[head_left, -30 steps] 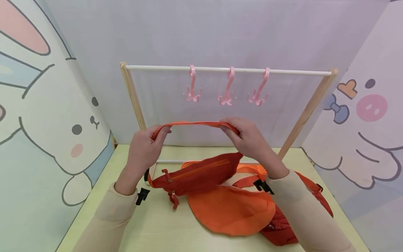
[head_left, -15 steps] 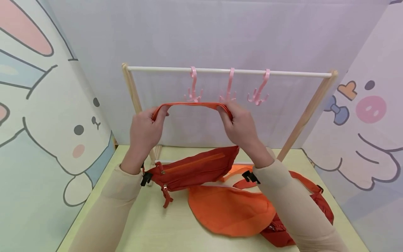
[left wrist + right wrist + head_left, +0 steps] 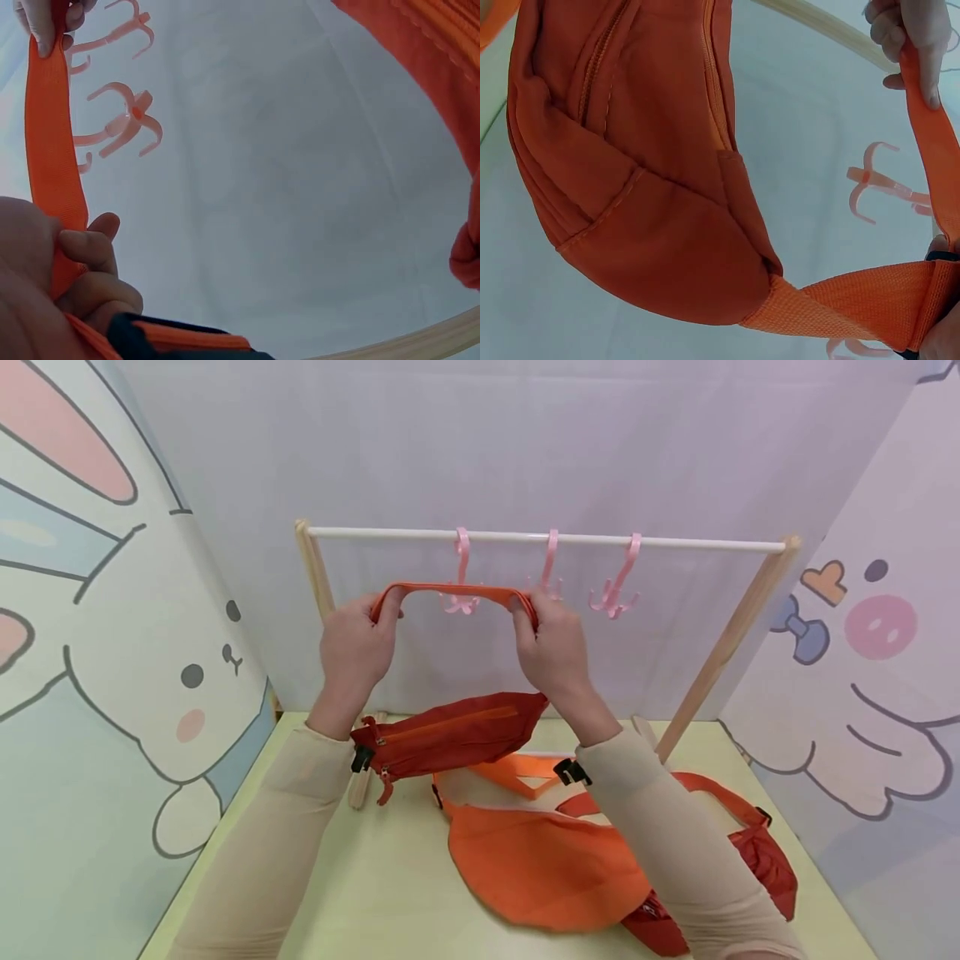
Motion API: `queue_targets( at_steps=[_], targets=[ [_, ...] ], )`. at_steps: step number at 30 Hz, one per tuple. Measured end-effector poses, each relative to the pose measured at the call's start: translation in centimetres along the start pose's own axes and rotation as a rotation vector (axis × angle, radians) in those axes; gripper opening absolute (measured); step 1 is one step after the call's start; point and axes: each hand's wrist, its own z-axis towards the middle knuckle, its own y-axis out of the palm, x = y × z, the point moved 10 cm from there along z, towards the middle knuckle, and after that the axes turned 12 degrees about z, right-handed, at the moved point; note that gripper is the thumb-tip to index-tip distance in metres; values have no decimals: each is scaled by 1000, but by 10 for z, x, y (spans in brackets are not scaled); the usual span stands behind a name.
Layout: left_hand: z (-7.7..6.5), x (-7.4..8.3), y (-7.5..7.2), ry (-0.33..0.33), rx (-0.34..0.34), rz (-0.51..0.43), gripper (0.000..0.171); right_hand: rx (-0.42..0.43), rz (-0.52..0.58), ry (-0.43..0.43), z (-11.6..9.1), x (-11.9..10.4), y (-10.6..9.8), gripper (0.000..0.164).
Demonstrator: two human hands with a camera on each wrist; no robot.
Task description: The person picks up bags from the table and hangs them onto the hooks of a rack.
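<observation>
My left hand (image 3: 356, 647) and right hand (image 3: 555, 647) each grip the orange strap (image 3: 450, 587) of a waist bag, thumbs on the near side. Between them the webbing stretches in a shallow arch, overlapping the left pink hook (image 3: 462, 560) in the head view. Below hangs the dark red waist bag (image 3: 453, 735), tilted, with zips and dangling pulls at its left end. In the right wrist view the bag's body (image 3: 667, 112) joins a twisted stretch of strap. Black buckles (image 3: 573, 772) show near the sleeves.
Pink hooks (image 3: 617, 577) hang from a white rail (image 3: 510, 537) on a wooden rack. A bright orange bag (image 3: 547, 868) and a red bag (image 3: 765, 860) lie on the pale table (image 3: 375, 893), partly behind the right sleeve. Cartoon-printed walls stand on both sides.
Both hands have raised the strap from below the hooks to hook height, drawing slightly closer together. The waist bag has risen with it and moved a little left, off the orange bag.
</observation>
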Motion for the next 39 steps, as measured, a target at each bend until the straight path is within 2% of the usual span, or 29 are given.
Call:
queue_targets(
  at_steps=[9,24,29,35,39],
  targets=[
    [15,0,9,0,-2,5,58,1,-11,68,6,12,5,27],
    [17,-17,35,-19,-61,25,54,-36,-47,156,-2,34,16,25],
    [14,-21,45,-32,-108,19,53,-52,-54,168,-6,43,22,24],
    [5,-25,57,-44,-190,35,52,-76,-66,197,-11,54,31,23],
    [-1,-27,67,-35,-248,14,50,-116,-63,233,-14,60,38,22]
  ],
)
